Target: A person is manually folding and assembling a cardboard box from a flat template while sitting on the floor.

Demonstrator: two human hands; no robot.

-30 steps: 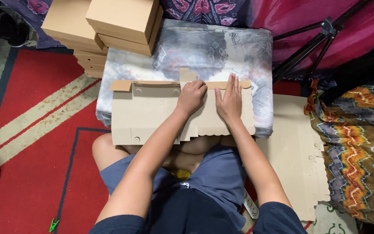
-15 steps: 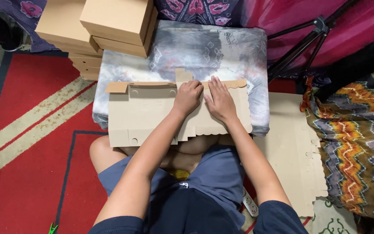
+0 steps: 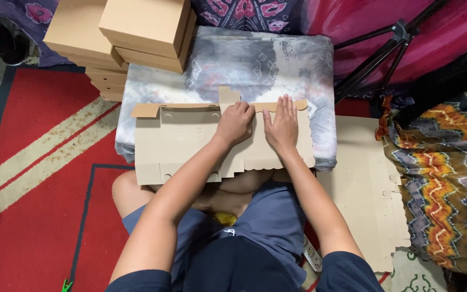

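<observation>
On the far left a stack of finished boxes (image 3: 131, 43) stands at the corner of the cushion (image 3: 255, 59), which is draped in grey marbled cloth, with the red rug (image 3: 44, 178) spreading out near and to the left of it. The flat cardboard (image 3: 185, 143) lies on the cushion's near half, its near edge overhanging the person's lap, and its far strip is bent up along a crease, with one small tab sticking up in the middle. The left hand (image 3: 235, 123) presses on the sheet just below that crease with fingers curled in, knuckles down, holding nothing. The right hand (image 3: 283, 124) lies flat beside it, fingers spread wide and pointing far, palm on the board; compared with a second ago it has slid left and closer to the left hand, so the two now sit nearly touching (earlier there was a clearer gap between them). That suggests the pressing along the fold is being worked toward the middle of the strip, with the left part already creased. To the right, a tripod (image 3: 385, 54) leans against magenta cloth, more flat blanks (image 3: 363, 184) lie on the floor, and a zigzag fabric (image 3: 449, 178) fills the right edge.
</observation>
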